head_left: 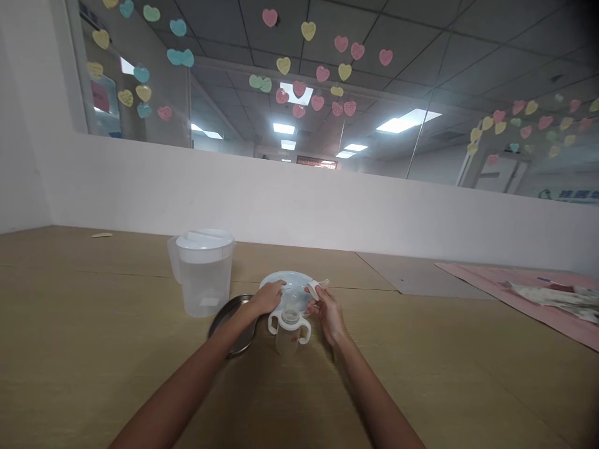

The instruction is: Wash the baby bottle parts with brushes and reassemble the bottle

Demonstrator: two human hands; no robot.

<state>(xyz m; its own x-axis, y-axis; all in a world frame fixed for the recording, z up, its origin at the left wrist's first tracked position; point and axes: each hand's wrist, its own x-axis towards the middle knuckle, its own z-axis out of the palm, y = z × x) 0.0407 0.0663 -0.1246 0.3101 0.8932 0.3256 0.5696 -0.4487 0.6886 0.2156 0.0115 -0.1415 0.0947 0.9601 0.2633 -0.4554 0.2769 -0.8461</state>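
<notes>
A clear baby bottle [289, 337] with two white handles stands upright on the table, its top uncovered. Just beyond it lies a pale blue-white dish [292, 279]. My right hand [329, 312], to the right of the bottle's mouth, pinches a white bottle cap [313, 289] with a clear teat pointing right. Over the dish's left side is my left hand [270, 297], its fingers closed; a faint thin line runs from them toward the cap, too small to make out. Under my left forearm a shiny metal tray [244, 340] is partly hidden.
A lidded clear pitcher [206, 280] holding liquid stands left of the dish. At the far right, a pink cloth [486, 280] carries a crumpled white cloth [556, 298]. A grey sheet [407, 274] lies at the back by the white wall [299, 199].
</notes>
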